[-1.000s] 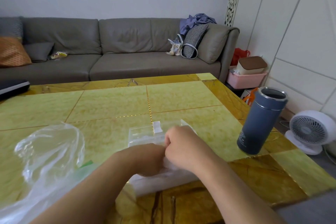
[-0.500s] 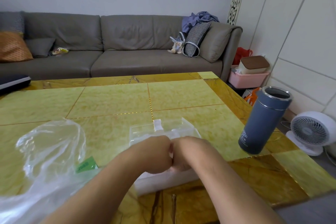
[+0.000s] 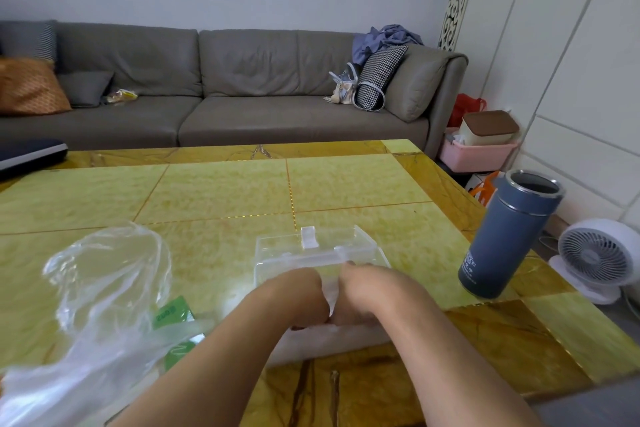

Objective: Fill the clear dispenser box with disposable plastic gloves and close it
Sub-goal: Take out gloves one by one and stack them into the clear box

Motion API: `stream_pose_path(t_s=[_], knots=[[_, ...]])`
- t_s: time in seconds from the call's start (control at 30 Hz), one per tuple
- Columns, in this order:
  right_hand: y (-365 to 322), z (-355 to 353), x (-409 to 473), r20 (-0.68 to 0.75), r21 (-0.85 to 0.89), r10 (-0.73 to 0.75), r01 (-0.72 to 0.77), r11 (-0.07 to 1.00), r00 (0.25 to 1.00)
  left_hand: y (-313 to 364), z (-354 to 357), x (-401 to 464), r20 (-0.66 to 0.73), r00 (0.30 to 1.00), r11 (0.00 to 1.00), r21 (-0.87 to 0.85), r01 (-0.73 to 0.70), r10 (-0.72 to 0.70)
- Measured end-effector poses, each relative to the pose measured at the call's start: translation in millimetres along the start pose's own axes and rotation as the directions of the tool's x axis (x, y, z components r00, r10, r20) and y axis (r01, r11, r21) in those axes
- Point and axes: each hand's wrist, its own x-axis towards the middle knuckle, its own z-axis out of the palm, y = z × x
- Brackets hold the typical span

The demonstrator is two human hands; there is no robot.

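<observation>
The clear dispenser box (image 3: 365, 253) stands on the yellow table (image 3: 225, 191) near its front edge. Its lid (image 3: 311, 244) is tilted open on the far side. A white stack of plastic gloves (image 3: 329, 340) fills the near part of the box. My left hand (image 3: 298, 295) and my right hand (image 3: 367, 291) sit side by side on top of the stack, knuckles touching. Their fingers curl down into the gloves, and a fold of plastic bulges up between them. The fingertips are hidden.
An empty crumpled clear bag (image 3: 110, 274) with a green label (image 3: 171, 314) lies left of the box. A blue lidless thermos (image 3: 505, 236) stands to the right, near the table edge. A white fan (image 3: 599, 256) sits on the floor beyond. A dark flat item (image 3: 31, 152) lies far left.
My two hands have come together over the glove stack and shifted slightly toward me. The box, bag and thermos have stayed where they were.
</observation>
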Motion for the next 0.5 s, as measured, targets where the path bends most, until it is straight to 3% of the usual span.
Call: stream_pose_path(t_s=[0.13, 0.23, 0.4, 0.5], knots=[[-0.2, -1.4, -2.6, 0.002, 0.039, 0.006, -0.006, 0.999, 1.0, -7.2, -6.2, -12.5, -0.1, 0.995, 0.99, -0.139, -0.035, 0.022], [-2.3, -2.3, -2.2, -0.008, 0.056, 0.023, -0.022, 0.998, 1.0, -11.5, -7.5, -35.8, -0.243, 0.969, 0.988, -0.127, -0.087, 0.054], [3.8, 1.2, -8.2, -0.174, 0.14, 0.016, 0.008, 0.99, 0.985, -11.4, 9.1, -71.9, -0.342, 0.926, 0.987, 0.018, -0.162, 0.158], [9.5, 3.6, -17.2, -0.301, 0.166, -0.014, 0.067, 0.984, 0.953, -12.9, 18.4, -78.6, -0.314, 0.923, 0.972, 0.137, -0.189, 0.224]])
